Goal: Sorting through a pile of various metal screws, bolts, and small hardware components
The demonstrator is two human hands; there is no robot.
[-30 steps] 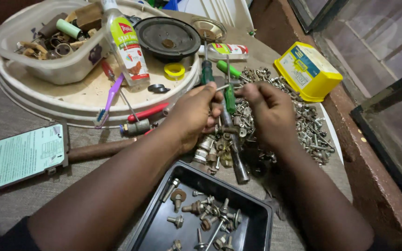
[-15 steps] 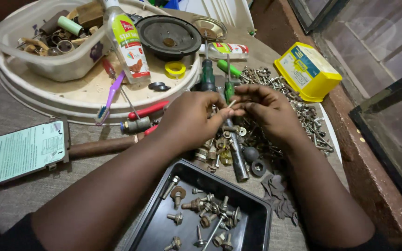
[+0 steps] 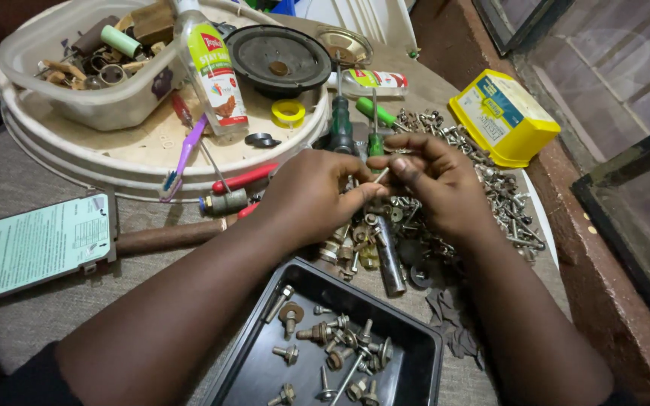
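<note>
While both hands meet above the heap of shiny metal screws and washers (image 3: 445,188) | the thin pale metal pin (image 3: 382,176) looks light, stiff, easy to drop, best pinched near its ends | left hand (image 3: 310,197) closed, pinching its lower end | right hand (image 3: 434,184) curled, fingertips gripping its top.

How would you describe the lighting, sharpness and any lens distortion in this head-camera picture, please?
Head view: soft, even light with faint shadows; sharp at the centre, where the left hand and right hand pinch a small fastener; slight glare on the black tray; wide-angle stretch bends the white round tray and forearms toward the edges; top-left corner falls dark.
</note>
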